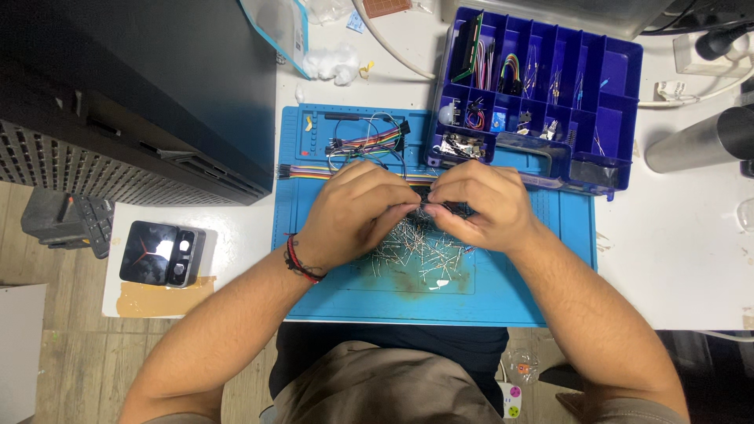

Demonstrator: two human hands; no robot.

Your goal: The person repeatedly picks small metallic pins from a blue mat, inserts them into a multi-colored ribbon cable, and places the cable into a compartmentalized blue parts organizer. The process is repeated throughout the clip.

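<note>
Pinching together over the blue work mat (550, 298), the left hand (353, 216) and the right hand (479, 208) both close their fingertips on a small dark component (448, 207) held between them, just above the mat near its middle. The part is mostly hidden by the fingers; what shows is a short black strip, too small to tell its pins or markings.

Directly beneath the hands lies a loose heap of thin metal pins (416, 255), scattered across the mat. A slip of either hand would likely drop the dark component into that heap, where it would be hard to pick out, and a wrist brushing down could sweep pins off the mat onto the white bench (675, 259). Pressing too hard with the fingertips could bend whatever fine legs the part carries.

Behind the hands, a bundle of coloured jumper wires (369, 141) rests on the mat, with a flat rainbow ribbon cable (302, 170) running toward the left edge; a knuckle could snag either. A purple compartment box (620, 94) of small parts sits on the mat's far right corner, close to the right hand. A black cube-shaped device (161, 253) stands well apart on the left.
</note>
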